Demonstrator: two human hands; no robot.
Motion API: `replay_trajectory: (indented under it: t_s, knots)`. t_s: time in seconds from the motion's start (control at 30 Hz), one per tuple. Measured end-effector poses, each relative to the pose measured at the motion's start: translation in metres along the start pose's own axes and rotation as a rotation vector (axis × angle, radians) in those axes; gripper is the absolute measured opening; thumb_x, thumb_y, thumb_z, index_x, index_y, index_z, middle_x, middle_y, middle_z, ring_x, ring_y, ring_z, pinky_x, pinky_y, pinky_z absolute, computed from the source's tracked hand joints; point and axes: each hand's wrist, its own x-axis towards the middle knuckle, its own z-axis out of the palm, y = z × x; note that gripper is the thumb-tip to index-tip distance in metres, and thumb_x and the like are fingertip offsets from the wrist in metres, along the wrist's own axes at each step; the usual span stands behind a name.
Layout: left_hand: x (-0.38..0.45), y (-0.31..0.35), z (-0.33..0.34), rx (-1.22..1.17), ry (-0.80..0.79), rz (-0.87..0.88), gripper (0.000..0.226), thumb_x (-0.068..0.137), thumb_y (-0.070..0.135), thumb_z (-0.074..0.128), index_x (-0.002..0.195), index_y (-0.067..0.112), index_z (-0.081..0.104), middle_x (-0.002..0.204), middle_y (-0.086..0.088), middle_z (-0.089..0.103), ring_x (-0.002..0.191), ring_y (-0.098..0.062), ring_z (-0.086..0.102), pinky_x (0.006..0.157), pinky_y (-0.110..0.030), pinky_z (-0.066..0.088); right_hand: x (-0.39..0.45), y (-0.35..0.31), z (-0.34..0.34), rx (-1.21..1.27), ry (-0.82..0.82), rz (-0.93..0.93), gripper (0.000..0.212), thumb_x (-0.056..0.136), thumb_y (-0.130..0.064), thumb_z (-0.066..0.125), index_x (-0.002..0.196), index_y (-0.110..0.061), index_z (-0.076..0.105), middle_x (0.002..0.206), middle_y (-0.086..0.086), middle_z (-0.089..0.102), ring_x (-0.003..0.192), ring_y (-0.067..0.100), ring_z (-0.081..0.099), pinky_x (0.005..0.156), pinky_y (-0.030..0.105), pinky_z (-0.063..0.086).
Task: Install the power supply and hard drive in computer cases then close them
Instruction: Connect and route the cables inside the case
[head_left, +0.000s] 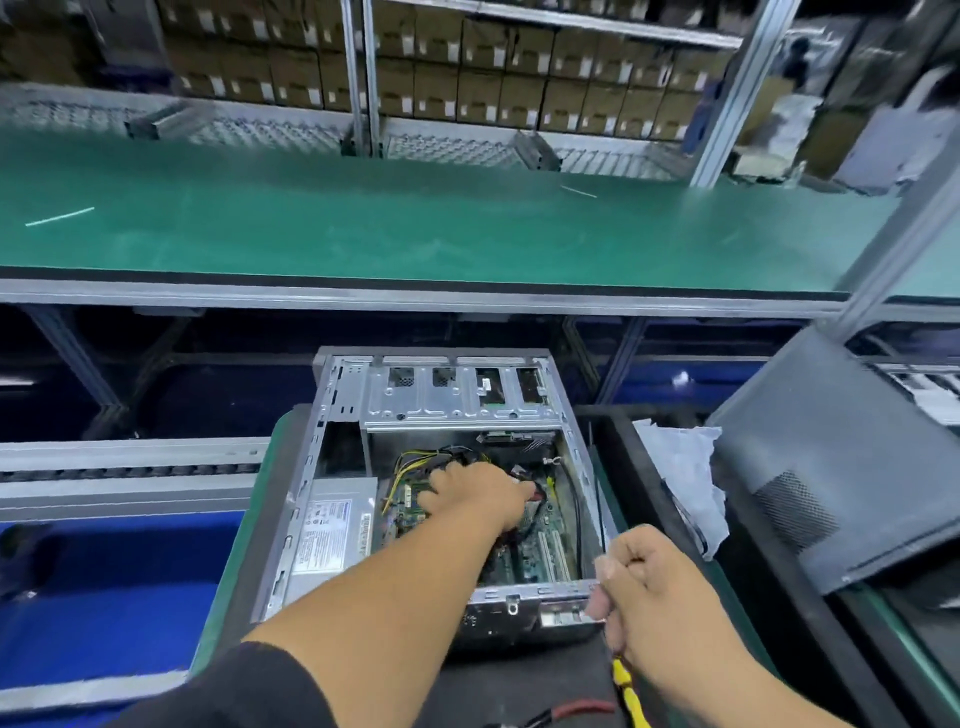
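**Left hand inside the open case, right hand at its near edge**

I see the case (447, 499) lying open on its side in the lower middle of the frame, on a dark mat. The power supply (332, 535), a grey box with a white label, sits in the case's left part, against the left wall. The drive cage (462, 389) runs across the top of the case, and the board (535, 551) fills the bottom of it toward the right.

My left hand (472, 493) reaches into the middle of the case, fingers bent down among the yellow and black wires (410, 467) over the board; I cannot tell whether it grips anything. My right hand (654, 587) is at the lower right corner of the case, curled into a fist, with its fingers against the case's near rim. A yellow cable (631, 691) hangs below this hand, and I cannot tell for certain whether the hand holds it.

A grey side panel (831, 467) leans at the right edge of the frame. A green bench (415, 223) spans the upper half, with shelves of brown boxes (519, 88) behind it along the top.
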Motion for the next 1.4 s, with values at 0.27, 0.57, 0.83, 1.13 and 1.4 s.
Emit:
replay_trajectory:
  t_s: [0.27,0.57,0.83,1.13,1.4]
  knots:
    - [0.015,0.042,0.015,-0.33,0.137,-0.169,0.065,0.072,0.077,0.066,0.108,0.024,0.07,0.126,0.0,0.056,0.121,-0.029,0.034,0.084,-0.048,0.023,0.029,-0.007,-0.004,0.153,-0.015,0.146,0.014,0.101,-0.004,0.055,0.109,-0.013,0.061,0.068,0.021,0.07,0.046,0.025,0.054,0.039,0.029,0.042]
    - [0.024,0.036,0.022,-0.5,0.12,-0.244,0.032,0.092,0.054,0.053,0.097,0.029,0.073,0.126,-0.003,0.059,0.121,-0.027,0.036,0.082,-0.043,0.024,0.042,-0.02,0.005,0.054,-0.058,0.141,0.02,0.102,-0.009,0.056,0.109,-0.025,0.064,0.07,0.011,0.072,0.048,0.02,0.059,0.045,0.031,0.049]
    - [0.011,0.009,0.006,-0.59,0.215,-0.211,0.019,0.081,0.044,0.061,0.076,0.028,0.053,0.084,0.006,0.056,0.094,-0.022,0.046,0.082,-0.043,0.033,0.056,-0.029,-0.001,-0.327,-0.045,0.027,0.028,0.1,-0.026,0.053,0.092,-0.053,0.057,0.078,-0.014,0.073,0.064,0.013,0.07,0.063,0.038,0.062]
    - [0.011,-0.028,-0.022,-0.875,-0.132,0.059,0.019,0.084,0.014,0.056,0.101,0.023,0.058,0.093,-0.008,0.067,0.066,-0.023,0.053,0.048,-0.027,0.041,0.063,-0.034,0.004,-0.502,-0.042,-0.007,0.018,0.1,-0.026,0.049,0.091,-0.038,0.061,0.064,-0.006,0.068,0.043,0.005,0.051,0.052,0.035,0.058]
    - [0.008,-0.016,-0.037,-1.704,-0.385,-0.16,0.03,0.099,-0.003,0.039,0.123,0.004,0.056,0.072,-0.012,0.054,0.054,-0.024,0.057,0.061,-0.037,0.052,0.067,-0.043,0.009,-0.758,-0.051,-0.044,0.017,0.098,-0.02,0.047,0.089,-0.024,0.06,0.076,-0.002,0.067,0.065,0.013,0.063,0.061,0.036,0.056]
